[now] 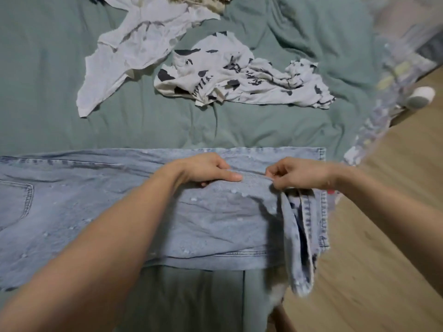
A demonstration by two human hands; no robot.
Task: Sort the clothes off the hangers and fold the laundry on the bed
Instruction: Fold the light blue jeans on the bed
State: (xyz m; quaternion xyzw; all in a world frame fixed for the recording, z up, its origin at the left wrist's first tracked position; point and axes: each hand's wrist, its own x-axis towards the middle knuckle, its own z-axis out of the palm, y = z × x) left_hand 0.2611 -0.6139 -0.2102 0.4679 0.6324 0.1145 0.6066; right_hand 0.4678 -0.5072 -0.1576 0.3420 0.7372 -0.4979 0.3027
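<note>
Light blue jeans [96,212] lie spread across the near edge of the green bed [43,104], their leg ends hanging off the right corner. My left hand [203,170] grips a raised fold of denim at mid-leg, thumb on top and fingers curled under. My right hand [297,173] pinches the same fold a little to the right, lifting the leg's edge. Farther back lie a crumpled plain white shirt [134,49] and a white shirt with black patches [239,75], both unfolded.
A beige garment [203,1] shows at the top edge. The wooden floor [383,236] runs along the bed's right side. A white cylinder [422,97] lies there beside a patterned sheet edge [378,116].
</note>
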